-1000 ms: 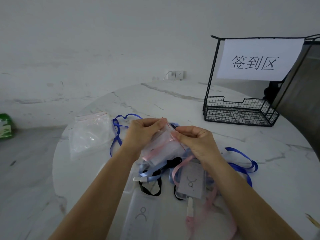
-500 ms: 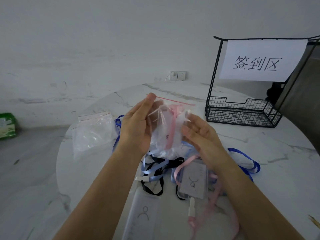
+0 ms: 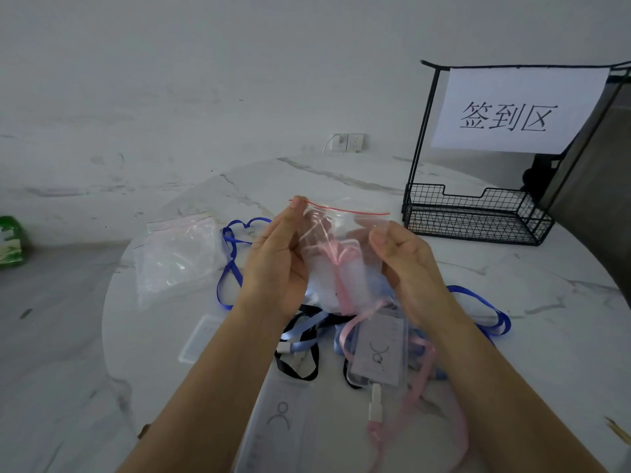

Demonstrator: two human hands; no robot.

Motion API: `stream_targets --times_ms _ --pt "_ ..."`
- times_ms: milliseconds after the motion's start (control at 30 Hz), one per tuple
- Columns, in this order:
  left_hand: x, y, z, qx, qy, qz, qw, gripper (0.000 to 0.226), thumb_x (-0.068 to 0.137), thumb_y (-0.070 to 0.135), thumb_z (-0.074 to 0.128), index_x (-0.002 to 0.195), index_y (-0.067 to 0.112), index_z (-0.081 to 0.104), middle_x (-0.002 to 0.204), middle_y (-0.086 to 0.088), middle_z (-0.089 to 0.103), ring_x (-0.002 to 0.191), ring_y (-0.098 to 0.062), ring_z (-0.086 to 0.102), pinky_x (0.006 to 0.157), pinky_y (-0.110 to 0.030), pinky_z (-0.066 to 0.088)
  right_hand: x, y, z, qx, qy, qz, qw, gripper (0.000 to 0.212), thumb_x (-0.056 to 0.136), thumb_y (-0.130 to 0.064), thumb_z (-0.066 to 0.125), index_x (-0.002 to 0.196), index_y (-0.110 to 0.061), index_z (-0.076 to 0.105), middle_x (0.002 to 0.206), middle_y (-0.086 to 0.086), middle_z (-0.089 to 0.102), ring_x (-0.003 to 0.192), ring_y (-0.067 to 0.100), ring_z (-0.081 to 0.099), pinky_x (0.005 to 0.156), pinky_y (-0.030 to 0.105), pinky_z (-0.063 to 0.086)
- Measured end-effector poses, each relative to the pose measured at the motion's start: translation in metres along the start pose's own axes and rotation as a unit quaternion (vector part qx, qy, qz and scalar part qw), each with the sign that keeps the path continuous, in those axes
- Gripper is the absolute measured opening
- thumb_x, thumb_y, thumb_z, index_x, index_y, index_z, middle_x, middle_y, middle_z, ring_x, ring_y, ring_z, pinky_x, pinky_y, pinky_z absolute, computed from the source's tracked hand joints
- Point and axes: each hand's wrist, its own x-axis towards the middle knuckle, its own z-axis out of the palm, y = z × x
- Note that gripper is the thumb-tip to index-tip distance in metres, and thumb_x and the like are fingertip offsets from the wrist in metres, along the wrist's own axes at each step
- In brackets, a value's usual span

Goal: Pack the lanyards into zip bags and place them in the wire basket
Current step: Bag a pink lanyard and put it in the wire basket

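Note:
I hold a clear zip bag upright above the table, its red seal line on top. A pink lanyard is folded inside it. My left hand pinches the bag's upper left corner. My right hand grips its right edge just below the seal. Under my hands lies a heap of loose lanyards in blue, black and pink, with badge holders. The black wire basket stands at the back right and looks empty.
A stack of spare clear zip bags lies at the left of the round marble table. A white paper sign hangs on the basket's tall frame. A green pack sits on the floor at far left.
The bag rose from low over the heap to upright at chest height. My hands moved apart to its two upper sides, and the top now stretches flat between them.

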Motion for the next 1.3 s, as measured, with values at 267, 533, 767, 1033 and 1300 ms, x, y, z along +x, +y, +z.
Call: stream_targets --times_ms 267,533,767,1033,1300 --pt "0.001 -0.014 -0.015 0.117 0.098 -0.004 0.988 0.019 0.087 0.028 0.071 0.09 0.01 0.072 0.092 -0.006 0.076 0.073 -0.019 0.072 0.069 -0.034 0.059 0.004 0.001 -0.001 0.021 0.051 0.174 0.983 0.015 0.091 -0.018 0.066 0.09 -0.02 0.081 0.086 0.006 0.077 0.072 0.017 0.07 0.064 0.028 0.055" --pt "0.0 -0.021 -0.019 0.145 0.09 -0.01 0.985 0.017 0.091 0.027 0.067 0.088 0.012 0.074 0.091 -0.004 0.077 0.073 -0.016 0.072 0.059 -0.03 0.06 0.004 0.01 0.0 -0.089 0.145 0.092 0.981 0.022 0.093 -0.031 0.067 0.088 -0.011 0.076 0.077 0.0 0.073 0.071 0.008 0.069 0.068 0.024 0.056" --pt "0.0 -0.023 -0.022 0.059 0.069 -0.034 0.995 0.018 0.081 0.024 0.069 0.095 0.012 0.071 0.094 -0.003 0.076 0.086 -0.017 0.073 0.065 -0.028 0.059 0.005 0.008 0.001 -0.049 0.164 0.089 0.981 0.017 0.093 -0.025 0.067 0.087 -0.011 0.074 0.08 0.004 0.074 0.068 0.012 0.069 0.061 0.022 0.055" --pt "-0.003 -0.022 -0.022 0.072 0.048 -0.001 0.996 0.014 0.09 0.018 0.064 0.079 0.016 0.074 0.081 0.0 0.075 0.07 -0.013 0.071 0.056 -0.028 0.057 0.004 0.004 0.0 -0.024 0.138 0.064 0.988 0.017 0.092 -0.022 0.065 0.085 -0.008 0.071 0.073 0.001 0.07 0.064 0.012 0.064 0.062 0.025 0.055" --pt "-0.004 -0.023 -0.02 0.125 -0.016 -0.014 0.992 0.015 0.082 0.025 0.067 0.086 0.012 0.074 0.083 -0.006 0.072 0.068 -0.017 0.067 0.062 -0.031 0.058 0.003 0.001 -0.01 -0.041 0.074 0.067 0.994 0.027 0.069 -0.035 0.076 0.095 -0.026 0.077 0.087 -0.002 0.073 0.083 0.012 0.067 0.083 0.031 0.053"
